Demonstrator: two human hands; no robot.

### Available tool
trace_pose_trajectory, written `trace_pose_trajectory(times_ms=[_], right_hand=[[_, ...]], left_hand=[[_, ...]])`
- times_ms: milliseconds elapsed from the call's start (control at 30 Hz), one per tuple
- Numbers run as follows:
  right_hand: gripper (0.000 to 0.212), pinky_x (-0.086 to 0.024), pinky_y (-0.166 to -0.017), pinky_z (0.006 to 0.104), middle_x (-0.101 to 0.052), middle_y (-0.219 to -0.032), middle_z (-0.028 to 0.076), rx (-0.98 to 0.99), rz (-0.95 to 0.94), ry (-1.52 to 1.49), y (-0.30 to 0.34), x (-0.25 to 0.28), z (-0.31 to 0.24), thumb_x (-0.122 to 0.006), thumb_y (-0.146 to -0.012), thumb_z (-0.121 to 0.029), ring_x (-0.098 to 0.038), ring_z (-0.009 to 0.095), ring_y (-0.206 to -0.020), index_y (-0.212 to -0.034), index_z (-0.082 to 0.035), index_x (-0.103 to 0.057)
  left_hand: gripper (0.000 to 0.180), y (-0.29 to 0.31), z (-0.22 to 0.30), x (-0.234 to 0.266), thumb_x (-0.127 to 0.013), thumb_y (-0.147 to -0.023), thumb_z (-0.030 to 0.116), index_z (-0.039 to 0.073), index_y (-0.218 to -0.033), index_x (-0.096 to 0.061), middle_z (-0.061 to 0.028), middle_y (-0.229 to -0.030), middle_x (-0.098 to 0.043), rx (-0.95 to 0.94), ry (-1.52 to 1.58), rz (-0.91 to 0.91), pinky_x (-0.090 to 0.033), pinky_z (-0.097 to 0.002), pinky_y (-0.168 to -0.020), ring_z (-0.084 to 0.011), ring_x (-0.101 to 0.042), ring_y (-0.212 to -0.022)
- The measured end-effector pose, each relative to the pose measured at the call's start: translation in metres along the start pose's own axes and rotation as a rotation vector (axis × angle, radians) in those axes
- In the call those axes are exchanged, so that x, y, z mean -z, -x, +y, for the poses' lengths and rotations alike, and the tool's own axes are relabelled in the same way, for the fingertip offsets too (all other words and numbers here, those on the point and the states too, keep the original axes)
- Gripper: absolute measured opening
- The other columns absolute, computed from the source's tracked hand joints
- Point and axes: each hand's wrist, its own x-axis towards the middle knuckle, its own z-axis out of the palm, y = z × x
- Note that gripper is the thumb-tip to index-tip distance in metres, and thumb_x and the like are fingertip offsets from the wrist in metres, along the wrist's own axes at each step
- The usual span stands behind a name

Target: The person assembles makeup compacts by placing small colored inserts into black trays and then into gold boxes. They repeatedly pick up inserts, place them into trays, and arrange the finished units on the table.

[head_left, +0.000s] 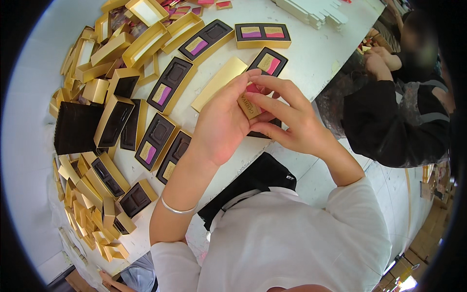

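Note:
Over the table's right edge, my left hand (221,121) is cupped around small flat wrapped squares, its fingers bent about them. My right hand (289,109) closes on the same small stack from the other side, fingertips on a gold-and-pink wrapped square (250,107). A red-pink square (255,88) shows just above it, partly hidden by my fingers. Beyond my hands lies an open black-lined gold box (282,56) with a gold-and-pink square in it. A long gold lid (219,82) rests left of my fingers. Another tray is mostly covered by my right hand.
Gold boxes with one purple square, such as this box (162,92), stand in a curved row; one box (263,44) holds two squares. A large heap of gold boxes (97,63) fills the left. White plastic pieces (316,12) lie at the back. A co-worker (396,117) is at the right.

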Motion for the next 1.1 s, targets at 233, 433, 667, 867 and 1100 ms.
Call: trace_pose_trajectory(times_ms=[233, 433, 667, 867, 1100], right_hand=[[0.042, -0.047, -0.08, 0.0393, -0.057, -0.112, 0.017, -0.093, -0.192, 0.044, 0.016, 0.011, -0.017, -0.075, -0.065, -0.01, -0.055, 0.035, -0.096, -0.102, 0.001, -0.06], [0.038, -0.046, -0.079, 0.0354, -0.057, -0.108, 0.015, -0.052, -0.131, -0.223, 0.029, 0.022, -0.008, -0.073, -0.068, -0.006, -0.056, 0.029, -0.092, -0.103, 0.001, -0.06], [0.033, -0.047, -0.063, 0.0277, -0.051, -0.102, 0.009, -0.442, -0.029, -0.028, 0.041, 0.025, -0.019, -0.075, -0.069, -0.005, -0.056, 0.017, -0.077, -0.098, 0.002, -0.063], [0.034, -0.047, -0.059, 0.0336, -0.049, -0.096, 0.012, -0.321, -0.104, 0.266, 0.051, -0.006, -0.021, -0.076, -0.068, -0.015, -0.055, 0.025, -0.07, -0.093, 0.001, -0.059], [0.021, -0.043, -0.063, 0.0314, -0.048, -0.085, 0.01, -0.427, -0.121, -0.041, 0.051, 0.004, 0.004, -0.071, -0.07, -0.002, -0.053, 0.023, -0.076, -0.091, -0.002, -0.067]], left_hand=[[0.053, 0.013, -0.027, 0.003, -0.03, -0.099, 0.041, 0.003, -0.137, -0.03, -0.009, -0.124, -0.048, 0.041, -0.096, -0.041, -0.038, -0.0373, -0.097, -0.0199, -0.047, -0.115], [0.065, 0.026, -0.014, 0.001, -0.042, -0.094, 0.047, 0.004, -0.14, -0.027, -0.0121, -0.122, -0.049, 0.031, -0.439, -0.071, -0.041, -0.0335, -0.092, -0.019, -0.052, -0.106], [0.054, 0.038, -0.029, 0.04, -0.068, -0.075, 0.019, 0.007, -0.125, -0.051, -0.0187, -0.131, -0.043, -0.584, -1.946, 0.03, -0.037, -0.0441, -0.098, -0.0385, -0.039, -0.12], [0.043, 0.046, -0.071, 0.029, -0.068, -0.076, 0.021, 0.009, -0.116, -0.06, -0.0157, -0.121, -0.046, -0.642, -1.905, 0.313, -0.039, -0.0409, -0.09, -0.0343, -0.042, -0.108], [0.043, 0.041, -0.077, 0.042, -0.071, -0.074, 0.022, 0.01, -0.115, -0.062, -0.0146, -0.115, -0.046, -0.749, -1.765, 0.311, -0.04, -0.0387, -0.085, -0.0322, -0.045, -0.102]])
